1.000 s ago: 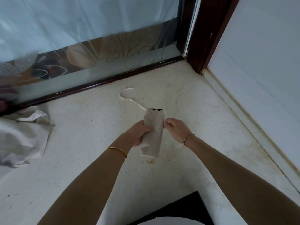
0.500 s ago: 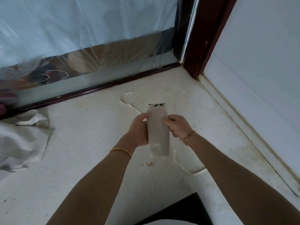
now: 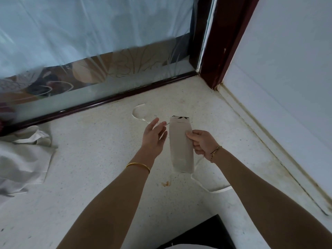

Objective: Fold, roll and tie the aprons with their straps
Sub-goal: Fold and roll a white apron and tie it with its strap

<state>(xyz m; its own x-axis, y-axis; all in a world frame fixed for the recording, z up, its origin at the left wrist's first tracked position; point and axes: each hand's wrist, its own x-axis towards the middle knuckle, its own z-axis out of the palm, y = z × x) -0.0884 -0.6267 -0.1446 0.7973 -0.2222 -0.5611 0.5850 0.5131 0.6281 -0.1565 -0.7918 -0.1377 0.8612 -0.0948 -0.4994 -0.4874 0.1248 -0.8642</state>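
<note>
The tightly rolled beige apron point(image 3: 181, 144) hangs upright with white straps point(image 3: 212, 190) trailing loose, another apron point(image 3: 21, 159) crumpled far left.

Single head-worn wide-angle view, aimed forward and steeply down. Faces a corner of the pale speckled flat surface point(image 3: 89, 168), between the frosted glass panel in a dark red frame point(image 3: 89, 94) and the plain white wall point(image 3: 287, 69). Set close to left hand point(image 3: 153, 139), right hand point(image 3: 202, 143) and rolled beige cloth apron point(image 3: 181, 146) (all near frame centre).
</note>
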